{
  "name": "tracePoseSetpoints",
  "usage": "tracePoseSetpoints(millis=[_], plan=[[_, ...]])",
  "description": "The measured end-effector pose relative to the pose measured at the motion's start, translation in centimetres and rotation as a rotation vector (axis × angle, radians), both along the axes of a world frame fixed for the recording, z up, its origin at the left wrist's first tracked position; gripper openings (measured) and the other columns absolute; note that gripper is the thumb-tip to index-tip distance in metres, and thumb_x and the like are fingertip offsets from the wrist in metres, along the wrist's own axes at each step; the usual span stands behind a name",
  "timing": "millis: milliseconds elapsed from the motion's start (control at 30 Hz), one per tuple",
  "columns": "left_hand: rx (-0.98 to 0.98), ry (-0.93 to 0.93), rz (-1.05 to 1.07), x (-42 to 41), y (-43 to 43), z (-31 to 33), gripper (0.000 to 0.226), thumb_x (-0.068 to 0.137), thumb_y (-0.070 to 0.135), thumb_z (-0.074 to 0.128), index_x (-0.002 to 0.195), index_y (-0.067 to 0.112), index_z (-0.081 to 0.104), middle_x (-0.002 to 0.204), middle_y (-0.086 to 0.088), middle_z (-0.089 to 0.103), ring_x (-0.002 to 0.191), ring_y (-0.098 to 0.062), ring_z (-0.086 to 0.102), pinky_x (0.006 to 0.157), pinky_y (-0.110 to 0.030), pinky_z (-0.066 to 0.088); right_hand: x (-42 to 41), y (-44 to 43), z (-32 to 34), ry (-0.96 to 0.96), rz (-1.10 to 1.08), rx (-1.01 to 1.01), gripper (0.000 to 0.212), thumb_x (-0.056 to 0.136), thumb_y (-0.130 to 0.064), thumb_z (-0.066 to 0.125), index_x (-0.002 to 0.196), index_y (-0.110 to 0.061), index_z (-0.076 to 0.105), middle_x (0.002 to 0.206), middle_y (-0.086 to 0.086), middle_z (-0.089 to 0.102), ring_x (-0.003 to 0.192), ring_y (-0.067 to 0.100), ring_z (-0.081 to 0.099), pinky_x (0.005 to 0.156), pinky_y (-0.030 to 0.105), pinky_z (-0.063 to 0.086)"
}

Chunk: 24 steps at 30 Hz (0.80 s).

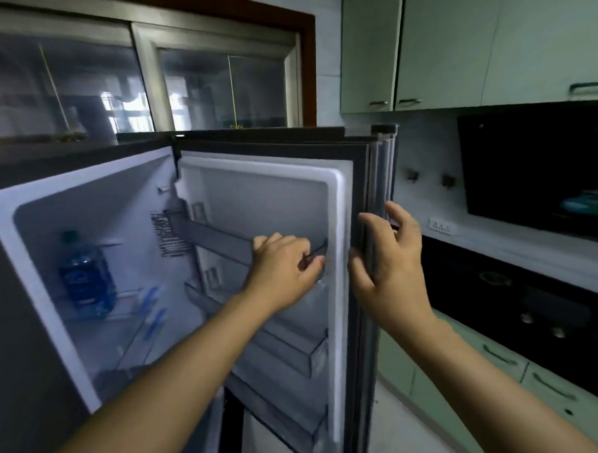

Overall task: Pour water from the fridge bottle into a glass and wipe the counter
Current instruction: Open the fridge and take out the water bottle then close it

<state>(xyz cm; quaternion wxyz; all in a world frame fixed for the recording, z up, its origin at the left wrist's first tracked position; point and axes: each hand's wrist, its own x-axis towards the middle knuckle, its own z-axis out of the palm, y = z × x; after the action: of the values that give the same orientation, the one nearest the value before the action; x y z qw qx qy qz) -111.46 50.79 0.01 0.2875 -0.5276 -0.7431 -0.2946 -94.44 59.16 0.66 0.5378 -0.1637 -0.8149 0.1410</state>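
— What are the hands on?

— The left hand (282, 261) has its fingers curled over the front rail of the upper door shelf (216, 238), knuckles up, so it grips that rail. The right hand (392, 266) is on the free edge of the open fridge door (272, 193): the thumb side lies against the inner seal and the fingers (401, 218) bend round to the outer face. The picture is blurred there, so it looks like a loose hold rather than a tight one, but I can't be sure.

— And the bottle?

— The bottle (84, 276) is well apart from both hands, inside the fridge (101, 200) on the left. It stands on a glass shelf (124, 330) with its long axis up and down, cap at the top and blue label towards the camera. Any slight lean may just be the wide lens.

— How does the door sit?

— It is swung wide open to the right, with its inner side and shelves facing the person. Both forearms reach up to it from below.

— What's around?

— To the right of the door, a pale counter (531, 250) runs along the wall with a black hob (534, 305) set into it. Wall cupboards (437, 42) hang above it. A window (216, 86) with a sliding frame sits behind and above the fridge.
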Motion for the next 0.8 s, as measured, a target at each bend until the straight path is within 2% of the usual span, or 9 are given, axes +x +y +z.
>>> tracePoseSetpoints(millis=[133, 200, 267, 300, 367, 433, 533, 633, 800], plan=[[-0.123, 0.057, 0.033, 0.8, 4.8, 0.0, 0.031, 0.082, 0.041, 0.026, 0.072, 0.029, 0.053, 0.078, -0.005, 0.067, 0.081, -0.033, 0.064, 0.072, -0.037, 0.031, -2.7, 1.8, 3.1, -0.117, 0.136, 0.097, 0.029, 0.088, -0.023, 0.061, 0.115, -0.01, 0.064, 0.128, 0.011, 0.051, 0.123, 0.025, 0.048, 0.1, 0.035, 0.044], [-0.124, -0.169, 0.079, 1.9, 8.5, 0.5, 0.024, 0.09, 0.015, 0.043, 0.092, 0.006, 0.066, 0.095, -0.022, 0.067, 0.093, -0.04, 0.064, 0.077, -0.036, 0.046, -5.0, 3.4, 4.7, -0.2, 0.174, 0.116, 0.024, 0.093, -0.03, 0.059, 0.111, -0.016, 0.064, 0.114, 0.003, 0.054, 0.106, 0.019, 0.054, 0.088, 0.035, 0.049], [-0.111, -0.59, 0.256, 2.1, 11.2, 1.0, 0.028, 0.081, -0.016, 0.054, 0.109, -0.014, 0.057, 0.103, -0.048, 0.049, 0.103, -0.046, 0.055, 0.09, -0.036, 0.045, -7.5, 5.4, 5.8, -0.281, 0.213, 0.139, 0.026, 0.095, -0.039, 0.056, 0.111, -0.02, 0.063, 0.11, 0.001, 0.055, 0.092, 0.017, 0.057, 0.08, 0.036, 0.052], [-0.204, -0.471, 0.364, 0.5, 12.2, -0.6, 0.035, 0.081, -0.018, 0.046, 0.116, -0.015, 0.052, 0.101, -0.052, 0.043, 0.106, -0.043, 0.054, 0.092, -0.039, 0.043, -8.9, 6.5, 6.1, -0.331, 0.229, 0.155, 0.028, 0.095, -0.042, 0.055, 0.113, -0.022, 0.062, 0.111, 0.001, 0.055, 0.087, 0.017, 0.057, 0.077, 0.037, 0.054], [-0.163, -0.388, 0.173, -0.1, 13.3, -1.4, 0.041, 0.098, 0.017, 0.037, 0.134, 0.001, 0.05, 0.117, -0.045, 0.052, 0.113, -0.033, 0.054, 0.094, -0.037, 0.039, -11.7, 8.5, 6.6, -0.452, 0.245, 0.186, 0.033, 0.095, -0.046, 0.057, 0.118, -0.023, 0.061, 0.115, 0.002, 0.055, 0.084, 0.017, 0.058, 0.076, 0.037, 0.055], [-0.291, -0.042, 0.057, -1.6, 12.4, -3.0, 0.063, 0.096, 0.055, 0.031, 0.14, 0.013, 0.046, 0.131, -0.02, 0.061, 0.12, -0.033, 0.053, 0.099, -0.041, 0.04, -14.7, 10.3, 6.8, -0.579, 0.252, 0.205, 0.037, 0.094, -0.048, 0.058, 0.122, -0.024, 0.058, 0.119, 0.003, 0.054, 0.086, 0.018, 0.057, 0.078, 0.037, 0.055], [-0.076, 0.046, 0.1, -4.3, 10.3, -6.1, 0.064, 0.094, 0.053, 0.051, 0.145, 0.017, 0.037, 0.142, -0.012, 0.048, 0.132, -0.031, 0.042, 0.112, -0.042, 0.035, -19.0, 12.3, 6.3, -0.727, 0.267, 0.21, 0.041, 0.092, -0.048, 0.057, 0.124, -0.022, 0.054, 0.117, 0.005, 0.054, 0.092, 0.024, 0.057, 0.08, 0.039, 0.052], [0.073, -0.151, 0.239, -8.3, 5.0, -9.7, 0.055, 0.09, 0.04, 0.063, 0.136, 0.013, 0.05, 0.142, -0.011, 0.048, 0.131, -0.026, 0.043, 0.11, -0.04, 0.038, -23.0, 13.1, 4.7, -0.834, 0.279, 0.256, 0.038, 0.094, -0.045, 0.054, 0.119, -0.016, 0.053, 0.113, 0.01, 0.058, 0.095, 0.032, 0.059, 0.076, 0.036, 0.046], [0.434, -0.434, 0.67, -16.5, -3.3, -11.3, 0.042, 0.085, 0.009, 0.074, 0.121, -0.004, 0.058, 0.125, -0.023, 0.052, 0.117, -0.039, 0.053, 0.1, -0.032, 0.039, -29.0, 11.8, 3.6, -0.836, 0.274, 0.419, 0.028, 0.097, -0.041, 0.048, 0.103, -0.015, 0.053, 0.1, 0.009, 0.062, 0.073, 0.026, 0.049, 0.065, 0.033, 0.038]])
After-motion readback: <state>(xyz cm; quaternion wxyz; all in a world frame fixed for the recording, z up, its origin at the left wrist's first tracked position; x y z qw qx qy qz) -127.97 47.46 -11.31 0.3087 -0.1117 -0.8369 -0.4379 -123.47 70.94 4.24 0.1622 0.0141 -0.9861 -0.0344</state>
